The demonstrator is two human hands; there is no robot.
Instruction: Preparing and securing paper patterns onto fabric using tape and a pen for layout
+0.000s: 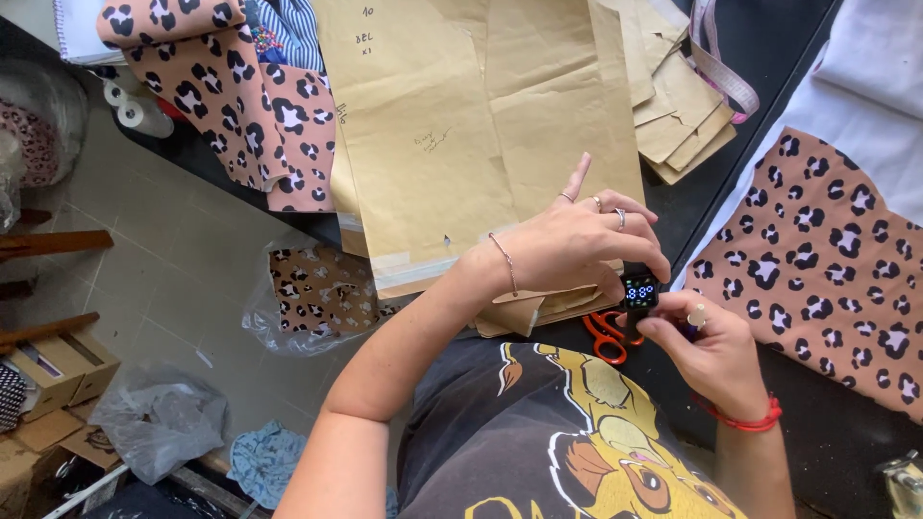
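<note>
Presently, the watch point(639, 291) is pinched between both grips above the desk point(827, 423) edge: left hand point(577, 245) on top, right hand point(707, 346) beneath. Advisable: steady it, press lightly, clear of the scissors point(606, 333).

A small black watch point(639, 291) with a squarish face sits between both hands, just above the edge of the dark table. Its screen is lit and shows pale blue digits, facing up toward the camera. The left hand point(577, 240) pinches its top edge from above; the right hand point(711, 351) holds it from below, thumb against its lower side.
</note>
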